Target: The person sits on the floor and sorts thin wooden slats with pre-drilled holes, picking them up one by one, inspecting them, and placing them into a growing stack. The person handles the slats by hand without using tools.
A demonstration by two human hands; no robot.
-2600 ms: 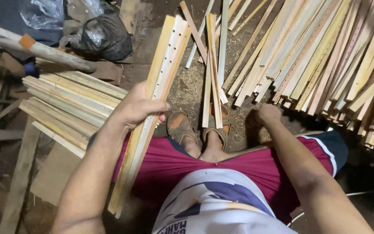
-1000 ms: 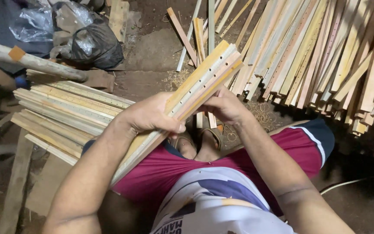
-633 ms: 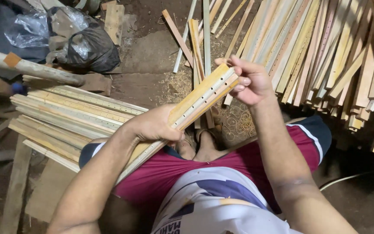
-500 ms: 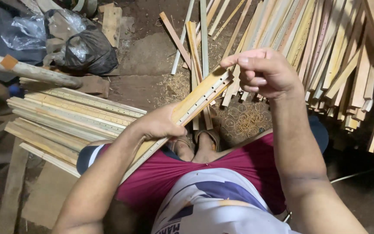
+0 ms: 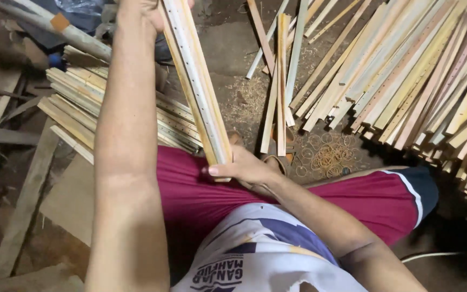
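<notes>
Bundle of slats (image 5: 198,86) upright before lap, right hand (image 5: 244,168) at lower end, left hand (image 5: 147,8) at top. Stacked slats (image 5: 77,103) lie left; leaning slats (image 5: 406,70) right; rubber bands (image 5: 325,157) on ground between.

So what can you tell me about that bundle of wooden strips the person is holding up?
The bundle of wooden strips is a few long, thin slats of pale yellowish wood pressed flat together, with a row of small holes running along the facing edge. It stands nearly upright, leaning slightly, above the person's lap. The right hand cups its lower end, thumb across the bottom. The left hand grips its upper part at the top edge of the picture, where the bundle's tip runs out of view.
</notes>
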